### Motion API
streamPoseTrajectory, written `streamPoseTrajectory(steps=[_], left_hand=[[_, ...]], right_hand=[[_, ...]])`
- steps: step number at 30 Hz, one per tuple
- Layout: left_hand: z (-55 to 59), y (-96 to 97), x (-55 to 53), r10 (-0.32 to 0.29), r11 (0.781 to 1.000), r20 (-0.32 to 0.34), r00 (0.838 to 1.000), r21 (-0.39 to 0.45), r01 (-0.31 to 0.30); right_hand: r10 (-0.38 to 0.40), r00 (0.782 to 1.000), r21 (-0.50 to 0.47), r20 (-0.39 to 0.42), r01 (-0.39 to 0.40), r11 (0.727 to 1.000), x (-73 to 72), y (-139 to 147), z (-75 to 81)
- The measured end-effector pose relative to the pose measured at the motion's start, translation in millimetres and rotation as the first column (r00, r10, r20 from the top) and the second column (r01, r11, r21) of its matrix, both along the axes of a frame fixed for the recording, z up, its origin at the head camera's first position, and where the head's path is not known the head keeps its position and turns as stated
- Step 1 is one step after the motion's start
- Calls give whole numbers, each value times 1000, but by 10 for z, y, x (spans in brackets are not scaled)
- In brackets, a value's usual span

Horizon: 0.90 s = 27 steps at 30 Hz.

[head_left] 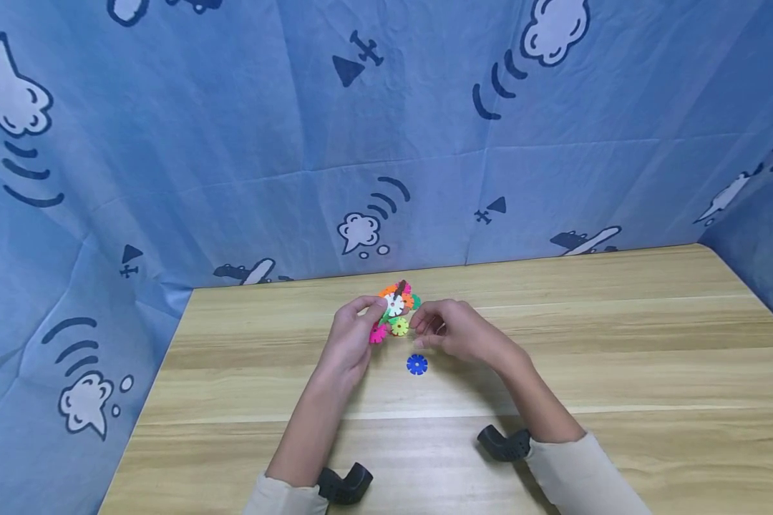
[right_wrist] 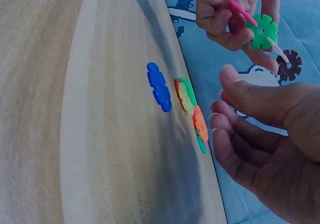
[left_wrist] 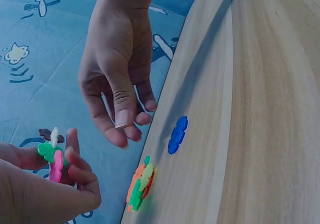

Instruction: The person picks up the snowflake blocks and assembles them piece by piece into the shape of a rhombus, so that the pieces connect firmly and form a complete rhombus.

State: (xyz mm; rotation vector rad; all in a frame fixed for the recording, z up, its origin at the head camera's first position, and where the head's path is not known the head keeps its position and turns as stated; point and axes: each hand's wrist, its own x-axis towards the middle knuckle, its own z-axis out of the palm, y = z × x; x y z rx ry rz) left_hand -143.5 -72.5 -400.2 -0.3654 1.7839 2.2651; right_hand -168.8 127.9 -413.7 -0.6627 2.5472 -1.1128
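My left hand (head_left: 346, 340) pinches a small chain of slotted plastic snowflake discs. In the right wrist view, a green disc (right_wrist: 270, 25), a pink disc (right_wrist: 242, 11) seen edge-on, a white disc (right_wrist: 278, 50) and a brown disc (right_wrist: 289, 66) are joined in it. My right hand (head_left: 457, 332) hovers just right of the discs, its fingers loosely bent and nothing between them. A single blue disc (head_left: 416, 370) lies flat on the table, nearer to me. Loose discs, among them a yellow one (right_wrist: 184, 99) and an orange one (right_wrist: 200, 126), lie in a cluster beyond it.
The wooden table (head_left: 618, 343) stretches far to the right of the hands. Its back edge meets a blue patterned cloth (head_left: 425, 107), which also hangs at both sides. A black wrist device (head_left: 348, 486) is worn on each forearm.
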Motion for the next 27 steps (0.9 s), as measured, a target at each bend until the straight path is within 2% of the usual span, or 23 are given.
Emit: streamPoseTrajectory(steps=[6, 13, 23, 27], left_hand=[[-8, -5, 7, -21, 999, -33, 999, 45, 22], [2, -3, 17, -41, 996, -45, 998, 78, 44], [10, 14, 35, -58, 992, -16, 998, 112, 59], [-1, 16, 36, -53, 991, -24, 998, 119, 55]], right_hand=[[97, 994, 46, 43, -99, 994, 16, -27, -27], [147, 984, 89, 102, -156, 984, 38, -33, -54], [160, 985, 141, 69, -168, 976, 55, -71, -53], [152, 988, 155, 27, -155, 976, 62, -55, -54]])
